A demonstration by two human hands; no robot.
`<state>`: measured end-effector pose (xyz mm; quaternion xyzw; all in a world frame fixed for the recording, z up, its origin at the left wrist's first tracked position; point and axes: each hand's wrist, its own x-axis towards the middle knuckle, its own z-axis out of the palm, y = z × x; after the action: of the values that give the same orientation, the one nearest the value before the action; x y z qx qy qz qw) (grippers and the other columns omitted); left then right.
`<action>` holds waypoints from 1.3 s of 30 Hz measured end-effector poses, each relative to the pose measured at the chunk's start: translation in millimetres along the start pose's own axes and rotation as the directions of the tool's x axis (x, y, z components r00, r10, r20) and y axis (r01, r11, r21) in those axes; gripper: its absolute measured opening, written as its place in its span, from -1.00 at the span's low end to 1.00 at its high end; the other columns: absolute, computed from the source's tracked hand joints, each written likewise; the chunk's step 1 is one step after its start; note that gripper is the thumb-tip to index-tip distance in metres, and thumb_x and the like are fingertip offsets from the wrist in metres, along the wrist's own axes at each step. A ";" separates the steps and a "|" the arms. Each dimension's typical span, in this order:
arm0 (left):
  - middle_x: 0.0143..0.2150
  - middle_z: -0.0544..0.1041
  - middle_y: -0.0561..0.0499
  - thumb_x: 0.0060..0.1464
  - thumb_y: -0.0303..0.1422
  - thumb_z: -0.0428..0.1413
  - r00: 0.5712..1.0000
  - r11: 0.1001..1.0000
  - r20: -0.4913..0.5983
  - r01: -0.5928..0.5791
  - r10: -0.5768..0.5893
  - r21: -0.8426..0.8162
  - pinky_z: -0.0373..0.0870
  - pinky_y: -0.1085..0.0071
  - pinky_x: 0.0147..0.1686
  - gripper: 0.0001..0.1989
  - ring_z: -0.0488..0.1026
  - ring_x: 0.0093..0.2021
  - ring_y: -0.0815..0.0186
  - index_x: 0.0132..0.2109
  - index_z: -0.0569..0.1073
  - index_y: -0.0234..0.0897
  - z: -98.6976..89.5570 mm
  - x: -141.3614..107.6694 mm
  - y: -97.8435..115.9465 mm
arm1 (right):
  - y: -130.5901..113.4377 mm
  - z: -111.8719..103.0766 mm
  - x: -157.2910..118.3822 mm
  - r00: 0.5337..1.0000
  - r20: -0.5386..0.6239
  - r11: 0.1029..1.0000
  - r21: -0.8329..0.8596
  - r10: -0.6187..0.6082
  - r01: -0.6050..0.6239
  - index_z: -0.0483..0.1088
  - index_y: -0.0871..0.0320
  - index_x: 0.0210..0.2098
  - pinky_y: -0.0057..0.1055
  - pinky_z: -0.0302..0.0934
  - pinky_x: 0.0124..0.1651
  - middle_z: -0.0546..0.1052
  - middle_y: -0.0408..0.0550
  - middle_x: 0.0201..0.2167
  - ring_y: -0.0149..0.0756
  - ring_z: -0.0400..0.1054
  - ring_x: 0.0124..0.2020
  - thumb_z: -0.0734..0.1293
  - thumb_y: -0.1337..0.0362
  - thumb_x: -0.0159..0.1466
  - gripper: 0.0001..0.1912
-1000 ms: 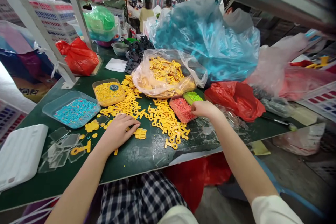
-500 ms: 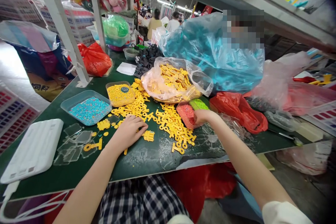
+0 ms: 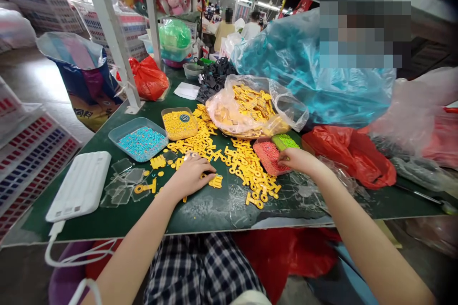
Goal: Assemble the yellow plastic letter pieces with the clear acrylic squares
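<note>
My left hand [image 3: 193,174] lies palm down at the edge of the spread yellow plastic pieces [image 3: 195,140], fingers loosely stretched and thumb apart. A small yellow toothed piece [image 3: 216,181] lies just at its thumb tip. To the right, my right hand [image 3: 299,159] reaches to the tray of red beads [image 3: 266,152]. Its fingertips are bent together at the tray's right side; whatever they pinch is too small to make out. Behind that hand stands a little tray of green beads [image 3: 285,141]. More yellow ring-ended pieces [image 3: 246,164] lie between my hands.
A tray of blue beads [image 3: 139,140] and a tray of yellow beads [image 3: 179,123] stand at left. Nearby are clear plastic plates [image 3: 125,186] and a white power bank [image 3: 79,183]. Behind are an open bag of yellow pieces [image 3: 252,105], black parts [image 3: 218,76] and red plastic [image 3: 348,155].
The camera view has turned left, so everything sits further right. My right hand has drawn back slightly, and its fingertips show more at the red bead tray. My left hand stays by the yellow piece.
</note>
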<state>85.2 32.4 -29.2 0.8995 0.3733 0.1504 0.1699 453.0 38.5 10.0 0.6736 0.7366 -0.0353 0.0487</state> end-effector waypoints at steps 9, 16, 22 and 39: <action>-0.14 0.58 -0.04 0.28 -0.23 0.07 0.997 0.998 0.065 0.045 -0.042 -0.049 0.27 0.14 0.07 -0.77 0.46 -0.05 0.13 -0.12 0.57 -0.22 -0.2 1.8 4.2 | -0.1 2.1 -14.1 0.993 -0.114 0.995 0.102 -0.009 0.021 0.62 0.06 -0.37 -0.37 0.27 -0.27 0.65 -0.08 -0.36 -0.19 0.51 -0.32 0.37 0.36 0.17 -0.85; -0.20 0.59 0.00 0.23 -0.24 0.13 0.994 0.993 0.050 0.098 -0.095 -0.060 0.24 0.14 0.08 -0.82 0.48 -0.09 0.15 -0.21 0.55 -0.23 1.6 3.1 4.1 | -64.2 8.4 -45.2 0.832 -0.536 0.862 0.346 -0.141 0.370 0.61 0.04 -0.27 -0.38 0.29 -0.32 0.60 -0.07 -0.41 -0.29 0.43 -0.43 0.37 0.21 0.29 -0.86; -0.27 0.59 0.00 0.20 -0.17 0.15 0.992 0.991 0.033 0.122 -0.121 -0.054 0.26 0.17 0.05 -0.77 0.48 -0.14 0.16 -0.27 0.53 -0.24 2.7 1.9 2.8 | -159.5 49.5 -47.6 0.781 -0.587 0.634 0.525 -0.214 0.568 0.60 0.03 -0.27 -0.40 0.33 -0.32 0.62 -0.09 -0.40 -0.31 0.44 -0.39 0.32 0.22 0.35 -0.82; -0.20 0.60 0.02 0.26 -0.19 0.10 0.996 0.994 0.040 0.077 -0.074 -0.074 0.21 0.20 0.03 -0.79 0.45 -0.06 0.15 -0.23 0.54 -0.20 4.9 2.3 -5.4 | -172.2 77.3 -34.7 0.870 -0.466 0.637 0.624 -0.162 0.453 0.62 -0.05 -0.25 -0.35 0.33 -0.31 0.62 -0.10 -0.39 -0.26 0.43 -0.38 0.36 0.22 0.31 -0.85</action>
<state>85.4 36.7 -35.4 0.8804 0.3978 0.1410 0.2162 286.4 -20.4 -65.0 0.4941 0.7643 -0.2003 -0.3627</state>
